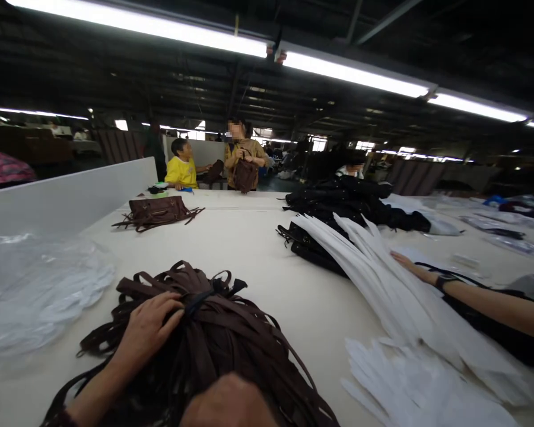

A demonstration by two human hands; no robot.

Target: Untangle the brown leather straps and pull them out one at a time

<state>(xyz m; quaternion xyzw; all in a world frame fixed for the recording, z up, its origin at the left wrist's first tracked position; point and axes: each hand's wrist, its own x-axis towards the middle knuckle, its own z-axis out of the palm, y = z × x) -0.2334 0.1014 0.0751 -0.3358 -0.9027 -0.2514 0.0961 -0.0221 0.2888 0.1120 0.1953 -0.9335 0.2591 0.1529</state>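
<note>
A bundle of brown leather straps (pixel 231 338), tied near its top with a dark band, lies on the white table (pixel 249 243) right in front of me. My left hand (pixel 146 325) rests on the bundle with its fingers curled over the tied spot. My right hand (pixel 404 264) reaches out to the right, a dark watch on its wrist. It lies flat on a fanned stack of long white strips (pixel 382 279). A blurred, skin-coloured shape at the bottom middle hides part of the straps.
Crumpled clear plastic bags (pixel 40 290) lie at the left beside a white partition (pixel 66 196). A brown fringed bag (pixel 158 212) sits farther back, and black bags (pixel 351 198) are piled behind the strips. More white pieces (pixel 418 385) lie at the lower right. Two people (pixel 242 157) are at the table's far end.
</note>
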